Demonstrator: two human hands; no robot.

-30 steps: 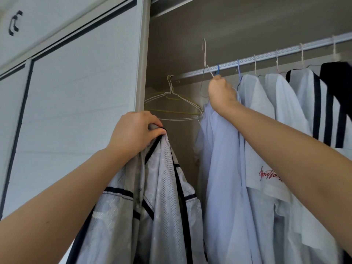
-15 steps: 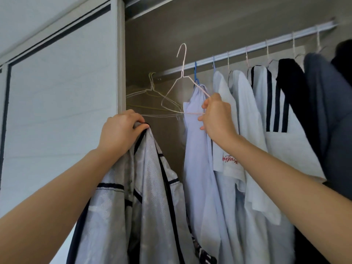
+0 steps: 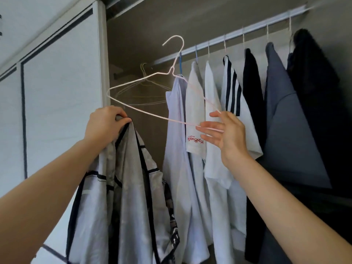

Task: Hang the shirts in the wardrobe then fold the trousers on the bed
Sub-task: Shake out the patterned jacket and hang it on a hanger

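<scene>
While left hand (image 3: 104, 124) grips shirt (image 3: 129, 178) | right hand (image 3: 228, 134) pinches hanger (image 3: 152, 113), fingers loosely spread

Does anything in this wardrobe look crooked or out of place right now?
The pink hanger is off the rail, tilted in mid-air, pinched at one end by the right hand. The left hand grips a grey shirt, not yet hung. Nothing looks damaged.
</scene>
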